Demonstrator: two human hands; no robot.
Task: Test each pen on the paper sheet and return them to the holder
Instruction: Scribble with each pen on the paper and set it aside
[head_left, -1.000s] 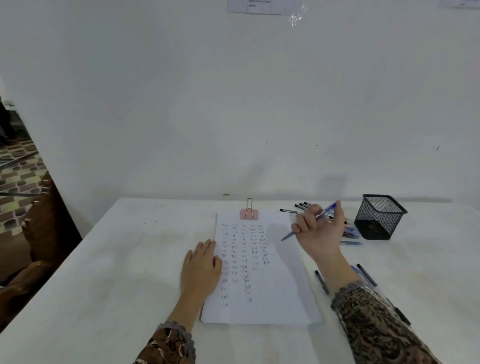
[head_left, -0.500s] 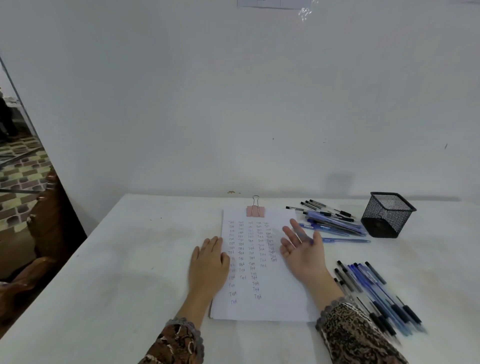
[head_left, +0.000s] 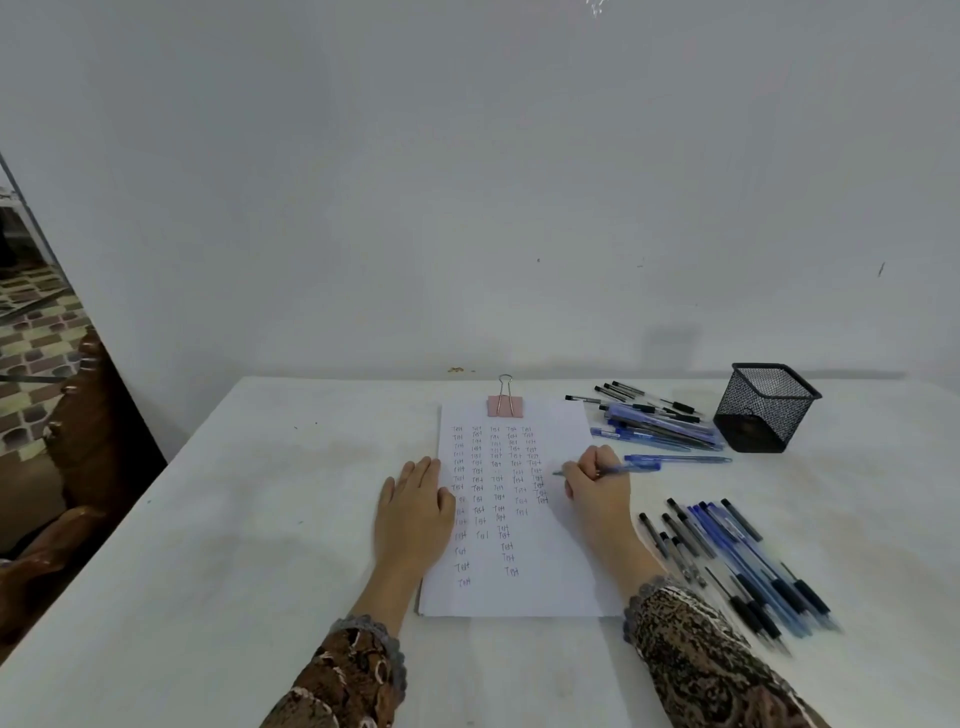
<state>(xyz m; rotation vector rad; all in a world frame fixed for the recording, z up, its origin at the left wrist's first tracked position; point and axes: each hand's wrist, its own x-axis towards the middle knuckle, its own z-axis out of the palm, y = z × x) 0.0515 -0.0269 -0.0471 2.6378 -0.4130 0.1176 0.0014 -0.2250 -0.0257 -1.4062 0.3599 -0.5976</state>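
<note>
Pens were the whole business here, and the slim blue ballpoint pen (head_left: 621, 470) then in play sat in the right hand (head_left: 597, 486). Its fingers and thumb were curled round the barrel in a writing grip, with the tip down on the white paper sheet (head_left: 556, 577), just right of the last column of written test words. Half a second before, that hand had hovered empty and palm-up over the sheet. A second before, it had held another blue pen raised near the far heap. From my station I read that as one pen tested and put aside and a fresh one taken up.

The left hand (head_left: 415, 506) lay flat as before, fingers straight and close together, pressing the sheet's left edge against the white table (head_left: 234, 519). A pink binder clip (head_left: 505, 405) gripped the sheet's top edge.

Beyond the writing hand, a loose heap of blue and black pens (head_left: 657, 423) lay just left of the black wire-mesh holder (head_left: 763, 410), and a single blue pen (head_left: 680, 459) lay apart on the heap's near side. A second heap of blue and black pens (head_left: 737, 558) lay to the right of the right forearm. No pen stood out of the holder, so I judged the returning was all left to do.
</note>
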